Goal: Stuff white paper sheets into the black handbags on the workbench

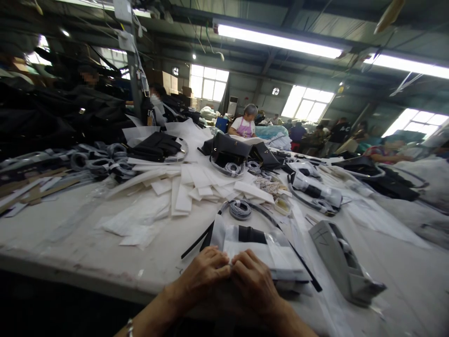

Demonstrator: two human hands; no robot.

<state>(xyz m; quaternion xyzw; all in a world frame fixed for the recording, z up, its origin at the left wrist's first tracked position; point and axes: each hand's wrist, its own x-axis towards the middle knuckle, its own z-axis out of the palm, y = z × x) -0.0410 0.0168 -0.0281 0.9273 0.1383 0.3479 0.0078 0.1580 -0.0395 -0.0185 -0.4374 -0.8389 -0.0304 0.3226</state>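
A black bag partly wrapped in white sheeting (pixel 277 255) lies at the table's front edge, with a dark band showing on top. Its black strap (pixel 264 213) arches behind it around a coiled grey cord (pixel 240 209). Both hands meet at the bag's near left edge, fingers bent and pressed together. My left hand (pixel 206 266) pinches the white wrapping from the left. Close beside it, my right hand (pixel 253 274) grips the same wrapping, its fingertips nearly touching those of the left.
A grey tape dispenser (pixel 345 262) stands right of the bag. White foam strips (pixel 182 192) and clear plastic sheets (pixel 136 222) lie behind to the left. Black bags (pixel 231 150) and coiled cords (pixel 100 166) cover the table further back. A person in a pink apron (pixel 244 126) is across it.
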